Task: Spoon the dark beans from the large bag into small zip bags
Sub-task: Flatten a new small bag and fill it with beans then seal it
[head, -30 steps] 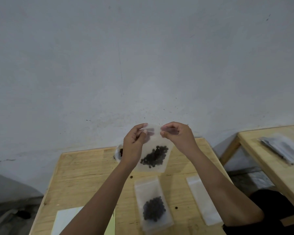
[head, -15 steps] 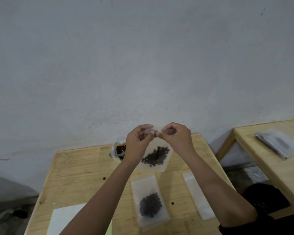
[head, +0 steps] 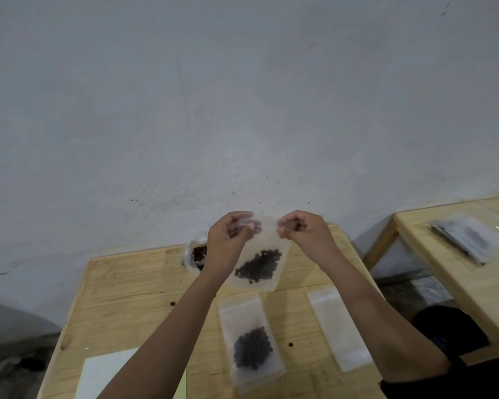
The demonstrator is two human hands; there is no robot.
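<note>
Above the wooden table [head: 133, 289] I hold up a small clear zip bag [head: 267, 243] with dark beans pooled at its bottom. My left hand [head: 228, 240] pinches its top left corner and my right hand [head: 303, 231] pinches its top right corner. Behind my left hand, the large bag [head: 196, 254] of dark beans stands open, partly hidden. A second small bag with beans [head: 251, 341] lies flat on the table below. To its right lies an empty small zip bag [head: 337, 326].
A white sheet [head: 104, 375] lies at the near left of the table. Two loose beans [head: 172, 304] lie on the wood. A second wooden table [head: 432, 277] at the right holds filled bags [head: 470, 237]. A grey wall rises right behind.
My hands, close together at the bag's top half a second ago, have moved apart to its two corners. The view has shifted slightly.
</note>
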